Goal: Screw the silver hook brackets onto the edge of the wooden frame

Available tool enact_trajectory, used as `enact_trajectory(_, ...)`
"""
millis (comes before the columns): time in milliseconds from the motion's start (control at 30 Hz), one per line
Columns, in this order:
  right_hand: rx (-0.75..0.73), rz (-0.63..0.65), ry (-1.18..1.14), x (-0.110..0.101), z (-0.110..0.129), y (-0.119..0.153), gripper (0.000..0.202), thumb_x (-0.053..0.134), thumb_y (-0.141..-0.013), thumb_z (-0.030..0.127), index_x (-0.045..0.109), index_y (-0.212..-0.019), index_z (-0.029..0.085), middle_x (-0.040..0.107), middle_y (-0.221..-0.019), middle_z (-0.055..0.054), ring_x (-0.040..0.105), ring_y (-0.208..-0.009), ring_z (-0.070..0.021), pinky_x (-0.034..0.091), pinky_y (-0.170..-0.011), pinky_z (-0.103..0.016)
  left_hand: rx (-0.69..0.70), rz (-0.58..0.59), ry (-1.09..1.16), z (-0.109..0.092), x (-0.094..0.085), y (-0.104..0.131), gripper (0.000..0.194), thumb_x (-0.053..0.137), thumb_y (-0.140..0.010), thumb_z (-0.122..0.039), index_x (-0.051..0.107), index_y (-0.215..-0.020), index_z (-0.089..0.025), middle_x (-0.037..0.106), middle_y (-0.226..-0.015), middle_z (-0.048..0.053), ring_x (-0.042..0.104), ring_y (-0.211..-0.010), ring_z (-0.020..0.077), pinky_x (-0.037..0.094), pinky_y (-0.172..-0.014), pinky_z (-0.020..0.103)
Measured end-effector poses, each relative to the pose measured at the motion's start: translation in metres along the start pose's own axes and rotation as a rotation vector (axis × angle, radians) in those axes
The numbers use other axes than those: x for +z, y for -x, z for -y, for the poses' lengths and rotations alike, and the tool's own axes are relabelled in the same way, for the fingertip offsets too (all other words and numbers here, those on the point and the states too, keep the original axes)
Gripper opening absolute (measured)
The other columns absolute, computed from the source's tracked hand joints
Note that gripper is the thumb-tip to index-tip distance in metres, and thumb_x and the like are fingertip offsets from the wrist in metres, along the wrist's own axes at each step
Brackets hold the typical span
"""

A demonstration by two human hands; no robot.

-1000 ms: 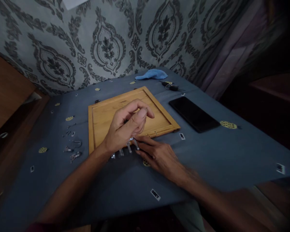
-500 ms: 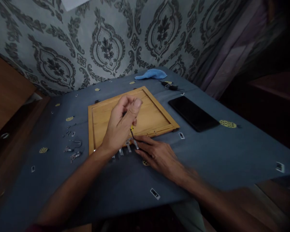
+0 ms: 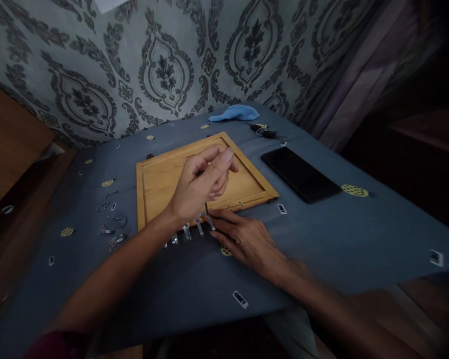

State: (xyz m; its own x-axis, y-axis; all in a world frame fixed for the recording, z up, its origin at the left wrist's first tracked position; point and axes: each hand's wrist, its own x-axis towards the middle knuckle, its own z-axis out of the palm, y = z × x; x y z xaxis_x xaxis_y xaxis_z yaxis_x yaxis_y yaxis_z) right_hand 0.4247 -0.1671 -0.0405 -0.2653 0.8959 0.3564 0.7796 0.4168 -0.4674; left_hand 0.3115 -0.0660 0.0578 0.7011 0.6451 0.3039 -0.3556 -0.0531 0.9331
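My left hand [image 3: 200, 187] is closed around a screwdriver, its handle mostly hidden by my fingers. The thin dark shaft [image 3: 206, 207] points down at the near edge of a framed wooden board [image 3: 164, 183] lying on the table. My right hand [image 3: 249, 242] pinches a small metal hook [image 3: 210, 222] against that edge, beside the screwdriver's tip. Further left along the same edge sits a row of similar metal hooks [image 3: 187, 231], jutting toward me. My left forearm passes over the board's near left corner and hides it.
Loose metal hooks [image 3: 116, 242] and small screws [image 3: 106, 205] lie left of the board. A black phone [image 3: 301, 174] rests to its right. Behind the phone is a dark tool with a thin shaft [image 3: 265, 132]. A blue cloth [image 3: 235, 113] lies near the patterned wall [image 3: 205, 85].
My left hand has turned and shifted slightly to the right over the screwdriver, covering the yellow part that showed before. My right hand has stayed almost still at the hook.
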Motion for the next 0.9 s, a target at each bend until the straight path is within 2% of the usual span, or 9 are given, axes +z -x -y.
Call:
enact_trajectory(333,0.013,-0.003,-0.036,-0.002,0.001,0.0,0.029,0.052,-0.104,0.023,0.075,-0.122,0.019,0.072,-0.131,-0.011,0.077,-0.099,-0.0241,0.065,-0.079,-0.035,-0.174,0.388,-0.001,-0.005,-0.016,-0.016,0.034,0.069,-0.094,-0.048,0.061,-0.081,-0.017,0.028,-0.049,-0.011,0.022,-0.04,0.0041,0.022,-0.04,0.02)
enact_trajectory(500,0.01,0.001,-0.038,-0.004,0.002,-0.001,0.027,0.054,-0.103,0.022,0.075,-0.121,0.019,0.073,-0.128,-0.011,0.077,-0.099,-0.0244,0.065,-0.078,-0.036,-0.218,0.449,-0.011,-0.006,-0.019,-0.018,0.034,0.067,-0.095,-0.05,0.061,-0.081,-0.018,0.027,-0.049,-0.01,0.021,-0.041,0.0049,0.02,-0.04,0.022)
enact_trajectory(600,-0.002,-0.009,-0.038,-0.003,0.001,0.0,0.026,0.055,-0.103,0.021,0.074,-0.119,0.018,0.073,-0.13,-0.011,0.077,-0.1,-0.0249,0.065,-0.079,-0.036,-0.191,0.408,-0.053,-0.008,-0.019,-0.013,0.035,0.067,-0.095,-0.051,0.062,-0.082,-0.018,0.03,-0.05,-0.009,0.024,-0.042,0.0057,0.021,-0.042,0.022)
enact_trajectory(800,-0.028,-0.031,-0.013,0.0,-0.001,0.002,0.024,0.055,-0.103,0.022,0.073,-0.116,0.015,0.073,-0.13,-0.012,0.077,-0.1,-0.0275,0.066,-0.078,-0.039,0.075,0.062,-0.119,-0.024,-0.017,0.002,0.027,0.069,-0.095,-0.04,0.061,-0.081,-0.018,0.031,-0.053,-0.009,0.029,-0.046,0.0071,0.026,-0.044,0.022)
enact_trajectory(900,-0.026,-0.027,-0.009,0.001,-0.001,0.001,0.024,0.054,-0.103,0.023,0.074,-0.116,0.016,0.073,-0.129,-0.011,0.077,-0.101,-0.0267,0.065,-0.078,-0.037,0.113,-0.014,-0.129,-0.029,-0.018,0.008,0.018,0.068,-0.093,-0.032,0.063,-0.084,-0.018,0.037,-0.056,-0.007,0.037,-0.051,0.0085,0.033,-0.05,0.023)
